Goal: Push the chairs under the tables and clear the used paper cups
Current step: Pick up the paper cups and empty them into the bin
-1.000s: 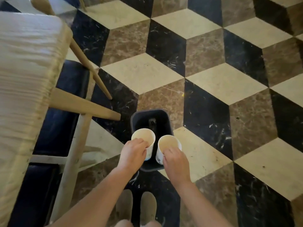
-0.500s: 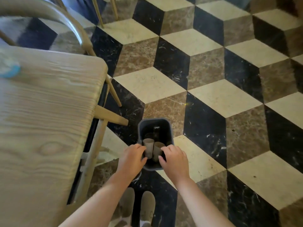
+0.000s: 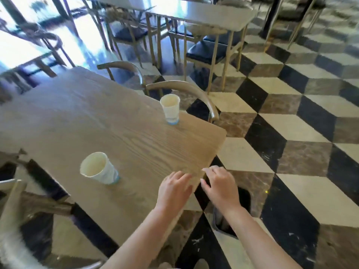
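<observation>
Two white paper cups with blue bases stand on the wooden table [image 3: 93, 121]: one cup [image 3: 99, 168] near the front edge, left of my hands, the other cup [image 3: 170, 108] by the far right edge. My left hand [image 3: 174, 189] hovers over the table's near corner, fingers apart and empty. My right hand [image 3: 220, 186] is just past that corner, also empty, above the dark bin [image 3: 240, 206] on the floor, which my right arm mostly hides. A curved-back wooden chair [image 3: 186, 89] sits tucked at the table's far side, close to the far cup.
A second curved chair back [image 3: 120, 66] shows behind the table. More tables and dark-cushioned chairs [image 3: 206, 49] fill the back. Another chair [image 3: 15, 200] stands at the lower left. Cube-patterned marble floor [image 3: 291, 133] spreads to the right.
Both cups I held dropped into the bin and my hands came away empty. The view has lifted from the bin to the tabletop, where two more cups stand.
</observation>
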